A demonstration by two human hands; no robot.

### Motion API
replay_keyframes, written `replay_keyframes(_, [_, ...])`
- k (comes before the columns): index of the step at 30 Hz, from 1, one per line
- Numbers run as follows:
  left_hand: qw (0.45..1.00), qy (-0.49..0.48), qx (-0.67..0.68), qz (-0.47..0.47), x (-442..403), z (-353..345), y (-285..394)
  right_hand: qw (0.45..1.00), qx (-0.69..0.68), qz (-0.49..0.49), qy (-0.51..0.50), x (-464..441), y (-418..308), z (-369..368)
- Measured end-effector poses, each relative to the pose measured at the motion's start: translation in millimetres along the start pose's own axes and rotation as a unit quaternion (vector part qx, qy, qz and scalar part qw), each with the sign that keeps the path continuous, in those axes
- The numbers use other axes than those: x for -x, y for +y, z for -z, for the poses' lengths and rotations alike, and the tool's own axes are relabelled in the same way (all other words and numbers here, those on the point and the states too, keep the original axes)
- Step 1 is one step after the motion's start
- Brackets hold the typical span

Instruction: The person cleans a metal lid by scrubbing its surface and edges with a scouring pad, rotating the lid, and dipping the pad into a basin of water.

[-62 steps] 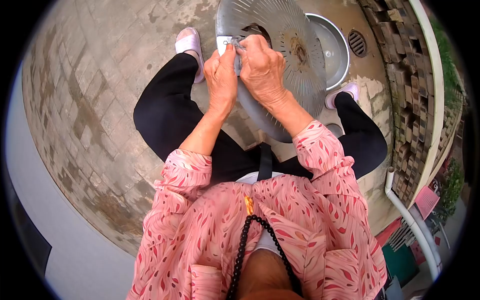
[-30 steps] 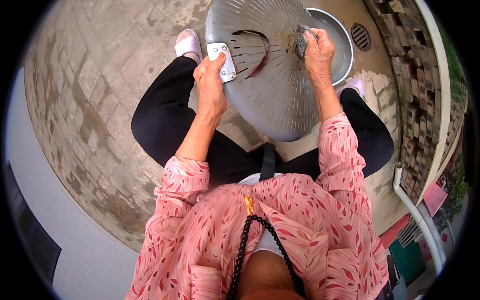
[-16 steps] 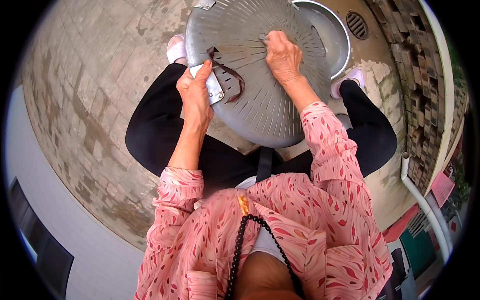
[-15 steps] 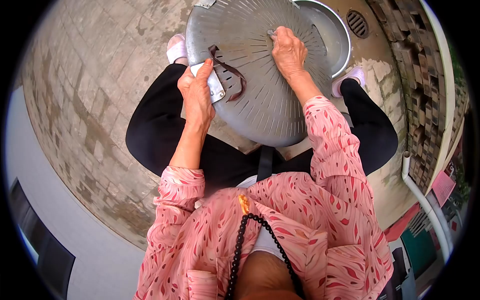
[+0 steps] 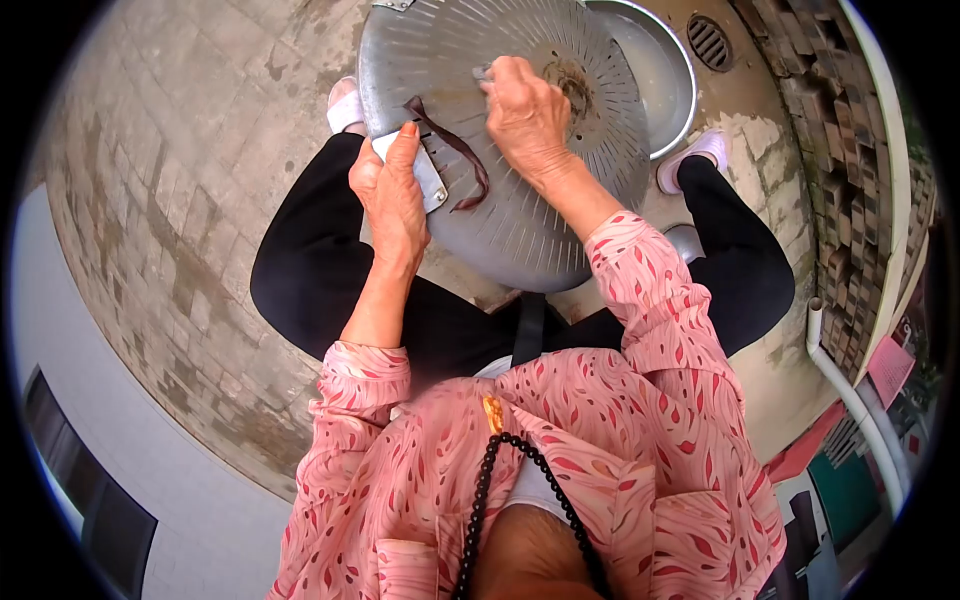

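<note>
A large round metal steamer tray (image 5: pixel 520 230) with slits fanning out from its middle is held tilted between the knees. My left hand (image 5: pixel 392 195) is closed around the metal handle (image 5: pixel 430 178) at its left side, thumb on top. A dark brown strap (image 5: pixel 462 150) hangs near that handle. On the tray's slitted face, my right hand (image 5: pixel 530 115) is closed over a small greyish scrubber (image 5: pixel 481 73), mostly hidden by the fingers. A brown smudge (image 5: pixel 572 90) shows at the tray's middle, just right of the hand.
Behind the tray stands a metal basin (image 5: pixel 655 75) with cloudy water. A round floor drain (image 5: pixel 710 42) lies beyond it. Stacked bricks (image 5: pixel 840 190) line the right side, with a white pipe (image 5: pixel 850 400) nearby. Paving (image 5: pixel 180 200) extends to the left.
My right hand has moved left across the tray with the scrubber, uncovering the brown smudge. The tray has shifted slightly left, and my left hand keeps its hold on the handle.
</note>
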State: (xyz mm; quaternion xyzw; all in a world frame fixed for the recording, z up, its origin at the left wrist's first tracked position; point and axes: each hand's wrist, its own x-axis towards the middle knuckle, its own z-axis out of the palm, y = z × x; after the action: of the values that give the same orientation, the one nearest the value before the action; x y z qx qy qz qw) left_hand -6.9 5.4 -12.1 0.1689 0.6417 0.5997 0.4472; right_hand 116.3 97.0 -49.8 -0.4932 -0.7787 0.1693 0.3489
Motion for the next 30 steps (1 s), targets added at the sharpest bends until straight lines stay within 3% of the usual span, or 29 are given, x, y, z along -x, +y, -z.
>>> replay_keyframes(2, [1.0,-0.005,-0.011,0.005,3,5,-2,0.996,-0.057,0.051,-0.036,5,-49,0])
replay_keyframes(4, [1.0,0.009,-0.026,0.015,3,12,-3,0.996,-0.071,0.048,-0.034,5,-20,-10])
replay_keyframes(6, [1.0,0.016,-0.021,0.01,6,9,-3,1.0,0.016,0.002,-0.026,2,32,-14])
replay_keyframes(9, [0.999,0.011,-0.035,-0.004,3,5,-1,0.989,0.13,-0.043,-0.055,-11,43,-8])
replay_keyframes(14, [0.999,0.005,-0.04,0.005,4,11,-4,0.994,-0.092,0.063,-0.021,0,-42,-7])
replay_keyframes(15, [0.999,0.015,-0.042,0.024,5,12,-3,0.996,-0.054,0.057,-0.029,1,-32,-9])
replay_keyframes(19, [0.999,0.017,-0.041,0.006,4,8,5,0.995,0.078,-0.003,-0.066,-1,72,-4])
replay_keyframes(22, [1.0,0.006,-0.028,0.006,-1,10,13,0.976,-0.029,-0.203,-0.075,5,147,20])
replay_keyframes(24, [0.999,-0.005,-0.048,-0.004,-3,16,19,0.961,-0.056,-0.265,0.054,20,210,23])
replay_keyframes(26, [0.997,-0.001,-0.07,-0.021,-3,18,29,0.927,-0.038,-0.369,0.057,32,255,34])
replay_keyframes(30, [0.996,0.027,-0.081,-0.029,-6,17,31,0.922,0.237,-0.304,0.04,80,317,22])
